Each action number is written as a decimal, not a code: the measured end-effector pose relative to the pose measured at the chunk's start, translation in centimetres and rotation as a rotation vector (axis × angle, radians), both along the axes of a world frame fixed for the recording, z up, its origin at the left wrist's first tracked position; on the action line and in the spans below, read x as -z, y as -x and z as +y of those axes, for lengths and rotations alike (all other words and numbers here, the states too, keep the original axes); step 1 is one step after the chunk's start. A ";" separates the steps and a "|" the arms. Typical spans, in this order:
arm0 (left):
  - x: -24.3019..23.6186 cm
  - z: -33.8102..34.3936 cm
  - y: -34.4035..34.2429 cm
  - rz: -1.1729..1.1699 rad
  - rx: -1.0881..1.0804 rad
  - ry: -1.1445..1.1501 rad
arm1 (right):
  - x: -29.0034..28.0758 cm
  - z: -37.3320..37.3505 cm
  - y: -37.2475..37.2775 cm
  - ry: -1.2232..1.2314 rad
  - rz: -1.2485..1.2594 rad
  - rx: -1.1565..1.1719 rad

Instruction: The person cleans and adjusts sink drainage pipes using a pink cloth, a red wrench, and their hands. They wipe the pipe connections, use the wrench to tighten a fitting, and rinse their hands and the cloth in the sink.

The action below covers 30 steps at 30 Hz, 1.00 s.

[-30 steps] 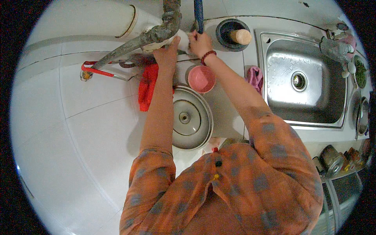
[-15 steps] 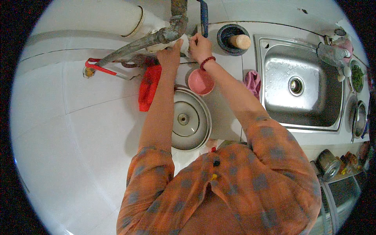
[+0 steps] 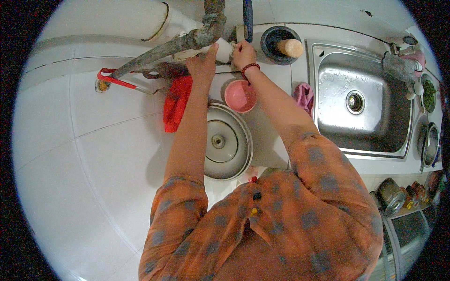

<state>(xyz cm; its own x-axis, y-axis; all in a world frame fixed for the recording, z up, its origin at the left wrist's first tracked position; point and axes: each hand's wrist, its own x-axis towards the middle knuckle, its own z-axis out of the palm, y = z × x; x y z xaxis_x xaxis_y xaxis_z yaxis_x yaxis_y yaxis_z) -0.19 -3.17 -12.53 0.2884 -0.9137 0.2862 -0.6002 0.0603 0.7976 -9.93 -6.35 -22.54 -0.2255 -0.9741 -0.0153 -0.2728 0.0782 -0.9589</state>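
At the far side of the counter, under the grey pipe, my left hand (image 3: 202, 62) is closed around a white cylindrical container (image 3: 224, 50) that lies tilted to the right. Its thumb rests along the top; the pipe and my hand hide the rest. My right hand (image 3: 244, 56), with a dark red bead bracelet (image 3: 250, 68) at the wrist, is at the container's right end. Those fingers are pinched together, and what they hold is too small to make out. A pink bowl (image 3: 241, 96) sits just below both hands, beside a round metal lid (image 3: 227, 140).
A corroded grey pipe (image 3: 187, 42) runs low above my left hand. A dark mortar (image 3: 272, 42) with a wooden pestle (image 3: 290, 48) stands right of my right hand. Further right are a pink cloth (image 3: 304, 97) and a steel sink (image 3: 358, 129). Red cloth (image 3: 177, 103) hangs left.
My right hand has shifted slightly right, away from my left hand, and more of the white container's end shows between them. My left hand keeps its grip.
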 end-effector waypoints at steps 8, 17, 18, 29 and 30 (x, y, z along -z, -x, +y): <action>-0.9 0.5 -0.1 0.134 0.074 -0.011 | -1.0 1.1 -0.7 0.090 -0.160 -0.008; -2.8 0.9 1.2 -0.071 -0.063 -0.066 | 0.2 -2.2 1.7 0.219 0.674 -0.364; -2.8 0.2 2.1 -0.013 -0.024 -0.046 | 1.9 -3.3 2.6 0.146 0.609 -0.320; -1.7 0.6 0.6 0.065 -0.066 -0.152 | 0.8 -5.1 0.4 -0.204 0.751 -0.339; -1.0 0.5 0.3 0.033 -0.094 -0.111 | 1.0 -5.2 0.9 -0.133 0.782 -0.372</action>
